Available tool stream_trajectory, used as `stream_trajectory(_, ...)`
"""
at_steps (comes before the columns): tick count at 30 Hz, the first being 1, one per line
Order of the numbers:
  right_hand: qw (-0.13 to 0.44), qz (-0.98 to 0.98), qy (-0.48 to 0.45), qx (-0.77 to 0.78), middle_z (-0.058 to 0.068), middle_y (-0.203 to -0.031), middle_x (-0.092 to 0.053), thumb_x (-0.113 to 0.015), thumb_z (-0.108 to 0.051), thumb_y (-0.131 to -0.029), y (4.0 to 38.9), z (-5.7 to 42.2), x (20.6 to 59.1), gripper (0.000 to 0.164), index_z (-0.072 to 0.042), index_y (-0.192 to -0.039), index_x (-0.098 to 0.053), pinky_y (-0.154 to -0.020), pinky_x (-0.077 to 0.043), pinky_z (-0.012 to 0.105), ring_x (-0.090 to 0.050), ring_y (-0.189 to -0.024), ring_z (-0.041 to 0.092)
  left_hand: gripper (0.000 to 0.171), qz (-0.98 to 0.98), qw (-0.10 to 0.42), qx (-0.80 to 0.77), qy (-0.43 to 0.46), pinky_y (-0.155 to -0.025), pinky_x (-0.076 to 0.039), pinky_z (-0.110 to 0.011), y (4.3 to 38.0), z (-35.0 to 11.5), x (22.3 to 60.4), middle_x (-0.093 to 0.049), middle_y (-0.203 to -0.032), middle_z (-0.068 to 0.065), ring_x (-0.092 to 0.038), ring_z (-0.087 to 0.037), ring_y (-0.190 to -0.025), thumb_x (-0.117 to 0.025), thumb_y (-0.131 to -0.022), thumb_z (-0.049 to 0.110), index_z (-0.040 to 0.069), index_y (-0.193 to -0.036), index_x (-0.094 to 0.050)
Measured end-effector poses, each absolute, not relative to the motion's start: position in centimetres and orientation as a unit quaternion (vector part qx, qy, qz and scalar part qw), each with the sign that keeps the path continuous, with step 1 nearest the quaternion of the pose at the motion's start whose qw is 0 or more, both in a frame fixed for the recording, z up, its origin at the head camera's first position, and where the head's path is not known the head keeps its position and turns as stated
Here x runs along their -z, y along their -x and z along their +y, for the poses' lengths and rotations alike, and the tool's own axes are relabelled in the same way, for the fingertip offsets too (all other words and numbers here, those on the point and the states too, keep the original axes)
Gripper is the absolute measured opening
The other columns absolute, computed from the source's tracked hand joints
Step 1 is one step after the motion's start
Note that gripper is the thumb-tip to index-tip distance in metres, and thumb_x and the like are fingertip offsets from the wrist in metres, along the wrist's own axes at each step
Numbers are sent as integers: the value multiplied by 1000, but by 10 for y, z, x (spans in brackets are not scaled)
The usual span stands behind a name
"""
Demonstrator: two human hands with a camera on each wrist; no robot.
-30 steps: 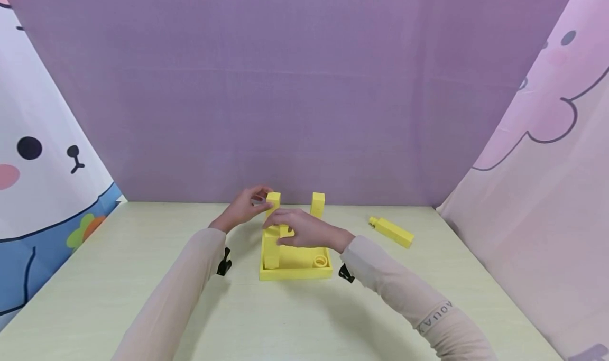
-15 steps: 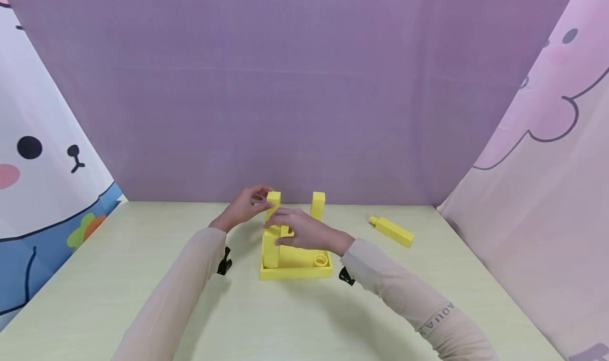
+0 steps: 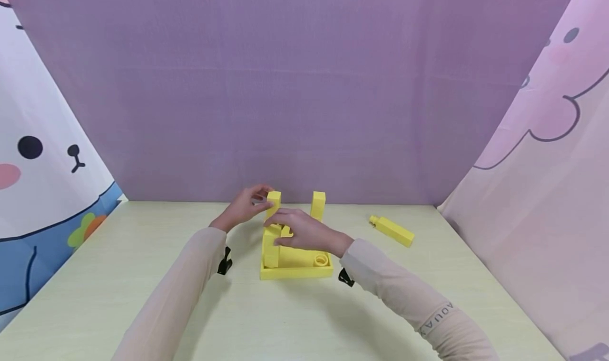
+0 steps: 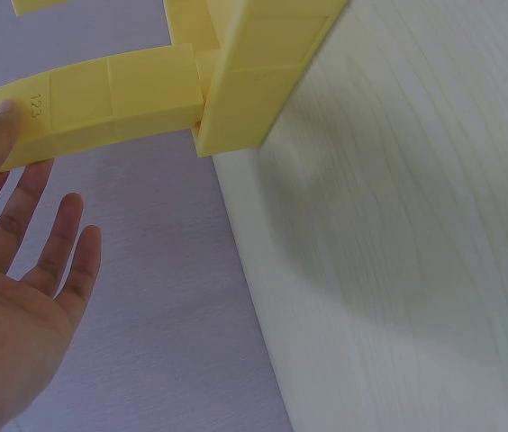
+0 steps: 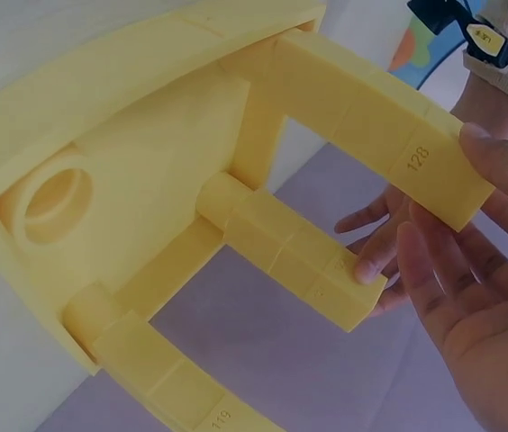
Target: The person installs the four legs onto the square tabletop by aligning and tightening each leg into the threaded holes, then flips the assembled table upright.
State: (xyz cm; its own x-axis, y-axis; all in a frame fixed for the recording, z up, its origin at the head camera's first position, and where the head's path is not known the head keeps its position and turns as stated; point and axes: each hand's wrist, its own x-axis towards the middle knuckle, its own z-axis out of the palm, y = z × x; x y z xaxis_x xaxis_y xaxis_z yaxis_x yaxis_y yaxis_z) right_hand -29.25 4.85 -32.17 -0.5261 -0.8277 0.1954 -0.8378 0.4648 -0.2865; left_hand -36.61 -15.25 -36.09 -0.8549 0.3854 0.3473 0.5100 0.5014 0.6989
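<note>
On the pale wood-grain table (image 3: 285, 318), I am watching a yellow square base (image 3: 297, 272) lying flat with its raised rim upward, its posts standing on it. From the head view I am seeing the left hand (image 3: 241, 207) grasping the far-left post (image 3: 273, 198) near its top; the left wrist view is showing the thumb pressing beside the raised number 123, while the outer fingers are spreading free of the plastic. The right hand (image 3: 306, 230) is grasping the near-left post (image 3: 271, 252), and up close I am finding its thumb lying on one side near the end marked 128, with fingers curling round the other. That post's lower end is sitting in the near-left corner of the base. Well to the right of both hands, the far-right post (image 3: 317, 205), marked 119, is standing upright in its corner, and a round socket (image 3: 321, 260) is showing in the near-right corner. Farther right, a loose post (image 3: 394, 231) is lying on its side on the table, its narrow round end pointing toward the far left. Black clips (image 3: 346, 276) are hanging by both beige sleeves (image 3: 395, 281). Behind everything, I am seeing a purple cloth (image 3: 304, 96) hanging, with cartoon-printed curtains (image 3: 52, 96) flanking it.
</note>
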Motion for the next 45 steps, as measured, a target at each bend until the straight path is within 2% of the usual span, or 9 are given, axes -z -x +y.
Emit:
stream_trajectory(4,30,-859,-477,-182,1,-118,-59,-67,-18,-83,290,48,323,37,-12,-119,-58,-71,-49,12,-57,-102,11,37,-864,74,425,259,-91,-46,-48,367,-152,361,-61,-111,-16,-56,-32,-104,-62,-87,17,4,-120,-53)
stream_trajectory(10,48,-858,-473,-194,5,-112,-61,-67,-14,-83,287,47,326,35,-8,-117,-60,-70,-54,22,-60,-91,14,36,-863,78,425,263,-91,-46,-48,367,-152,362,-61,-109,-16,-57,-33,-103,-62,-87,16,3,-119,-53)
stream_trajectory(16,74,-859,-472,-182,4,-109,-61,-68,-16,-82,286,46,328,35,-7,-115,-61,-69,-50,15,-61,-87,14,35,-860,80,430,262,-91,-46,-48,366,-151,362,-61,-108,-17,-57,-33,-102,-63,-87,15,3,-118,-53)
stream_trajectory(23,87,-855,-476,-188,5,-101,-62,-69,-15,-81,285,46,329,34,-7,-113,-62,-70,-51,20,-62,-81,14,37,-864,74,428,255,-91,-45,-49,365,-151,362,-61,-109,-17,-56,-34,-104,-62,-87,17,4,-120,-53)
stream_trajectory(30,87,-853,-477,-191,5,-100,-61,-68,-15,-81,284,46,329,33,-7,-113,-62,-70,-49,16,-62,-82,17,36,-866,71,426,252,-92,-45,-48,366,-151,362,-61,-109,-16,-56,-32,-104,-62,-87,17,4,-120,-53)
stream_trajectory(36,70,-854,-471,-209,4,-104,-61,-67,-16,-83,286,48,331,35,-7,-115,-61,-69,-52,19,-60,-84,14,36,-861,76,428,263,-91,-45,-49,366,-153,364,-61,-109,-15,-56,-33,-103,-62,-88,21,6,-119,-53)
stream_trajectory(42,41,-854,-465,-231,4,-114,-60,-66,-17,-84,288,49,332,37,-9,-119,-59,-71,-55,28,-59,-95,14,37,-860,87,423,273,-88,-47,-47,364,-154,363,-61,-108,-14,-57,-33,-101,-62,-87,24,6,-118,-54)
stream_trajectory(45,39,-855,-465,-228,3,-117,-60,-66,-18,-84,288,50,331,37,-10,-120,-58,-71,-54,23,-58,-100,13,37,-865,72,423,260,-91,-45,-49,365,-153,362,-59,-112,-16,-55,-34,-105,-62,-88,19,6,-121,-52)
